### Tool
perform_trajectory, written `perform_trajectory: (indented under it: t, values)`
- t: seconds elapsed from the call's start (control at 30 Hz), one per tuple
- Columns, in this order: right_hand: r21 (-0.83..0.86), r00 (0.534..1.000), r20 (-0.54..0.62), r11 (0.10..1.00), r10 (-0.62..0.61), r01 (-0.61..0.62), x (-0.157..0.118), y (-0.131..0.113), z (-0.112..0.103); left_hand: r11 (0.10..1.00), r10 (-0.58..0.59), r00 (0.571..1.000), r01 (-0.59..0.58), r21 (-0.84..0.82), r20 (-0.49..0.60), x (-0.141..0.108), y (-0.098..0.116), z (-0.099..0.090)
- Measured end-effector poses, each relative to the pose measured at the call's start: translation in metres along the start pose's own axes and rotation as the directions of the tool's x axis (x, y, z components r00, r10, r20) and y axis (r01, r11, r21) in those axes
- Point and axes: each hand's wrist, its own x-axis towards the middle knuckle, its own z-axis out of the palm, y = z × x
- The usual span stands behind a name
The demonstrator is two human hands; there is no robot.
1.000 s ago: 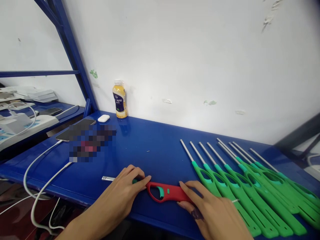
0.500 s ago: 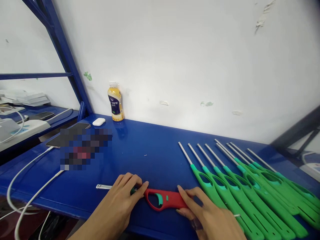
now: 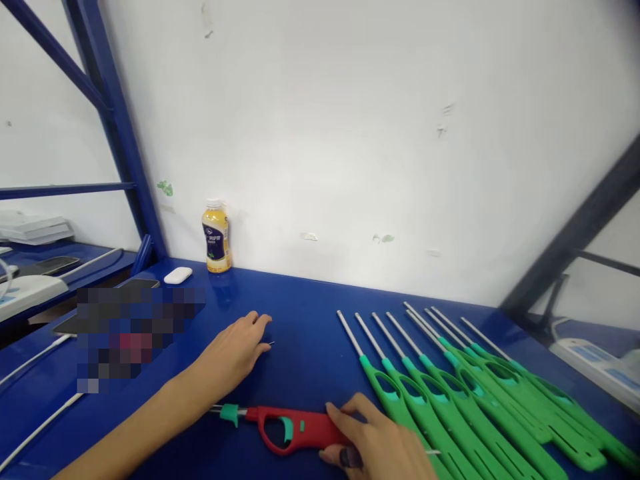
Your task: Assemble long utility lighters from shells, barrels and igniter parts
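Observation:
A red gas lighter [image 3: 313, 428] with a teal trigger lies across the front of the blue table. My right hand [image 3: 383, 433] is closed round its handle end. A loose teal collar [image 3: 230, 414] sits on the thin metal stem left of the red body, a short gap between them. My left forearm hides the rest of the stem. Beyond the lighter, my left hand [image 3: 240, 350] reaches out with thumb and fingers apart. A tiny thin metal piece [image 3: 272, 343] lies at the thumb tip; whether they touch I cannot tell.
Several green lighters [image 3: 415, 407] with metal barrels lie in a row at the right. Toward the back left stand a yellow bottle [image 3: 217, 240] and a white earbud case [image 3: 178, 275]. White cables [image 3: 43, 437] run along the left side. A wall [image 3: 320, 133] closes the back.
My left hand has let go of the lighter's barrel and moved up to the tiny metal piece. The teal collar now shows. My right hand still holds the lighter. The view has shifted.

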Motion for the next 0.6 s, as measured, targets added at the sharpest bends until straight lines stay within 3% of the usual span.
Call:
perform_trajectory:
  t: [0.17,0.37,0.6]
  values:
    - [0.043,0.994,0.065,0.995,0.092,-0.095,0.011,-0.014,-0.018,0.996,0.079,0.996,-0.08,0.045,0.034,0.019,-0.006,0.012]
    - [0.04,0.962,0.202,0.98,0.185,-0.196,0.029,-0.021,-0.04,0.991,0.11,0.994,-0.11,0.075,-0.003,0.009,-0.004,0.017]
    - [0.076,0.958,0.207,0.973,0.199,-0.219,0.028,-0.02,-0.038,0.997,0.07,0.998,-0.07,0.043,-0.009,0.006,-0.001,0.008]
